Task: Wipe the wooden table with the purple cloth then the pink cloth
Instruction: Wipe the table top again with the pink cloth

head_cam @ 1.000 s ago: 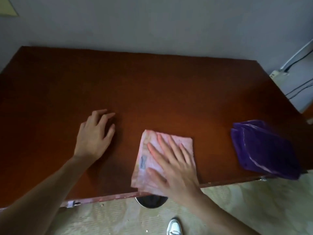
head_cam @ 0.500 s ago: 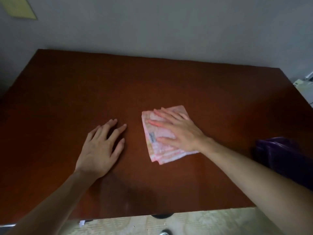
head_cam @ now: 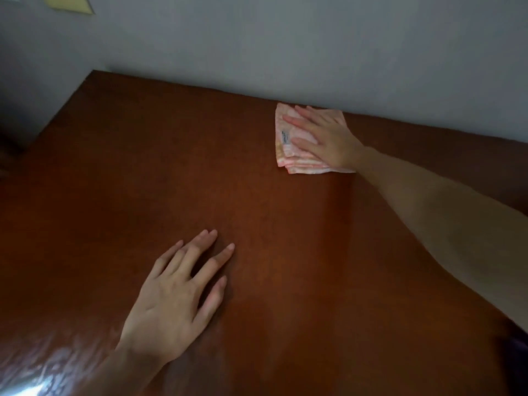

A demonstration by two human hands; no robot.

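Right hand (head_cam: 325, 141) laid flat on the folded pink cloth (head_cam: 288, 150), fingers straight and spread, pressing down rather than gripping. Cloth far out on the wooden counter (head_cam: 257, 218), touching or nearly touching the grey wall (head_cam: 285, 47) along the back edge, with the right arm stretched fully across to reach it. Left hand (head_cam: 174, 298) resting palm-down on bare wood near the front, fingers extended and slightly fanned, holding nothing, apparently bracing the lean.

Probably the second pass of the task, with the pink cloth working the far strip of the counter. Purple cloth (head_cam: 518, 358) only a dark sliver at the lower right corner, too cut off to describe further.

Handling, as a judgement: soft, thin and light, folded into several layers visible at the near edge. Likely to slide easily on the glossy top under a flat palm, and likely to bunch or unfold if pushed from one edge only. Best controlled with the palm over the centre and fingers spread toward the leading edge; for lifting, a pinch through all layers at a folded corner.

Small white tag (head_cam: 285, 136) on the left side of the cloth, printing too small to read. Corner of a yellow paper (head_cam: 68, 2) on the wall at upper left, no writing visible.
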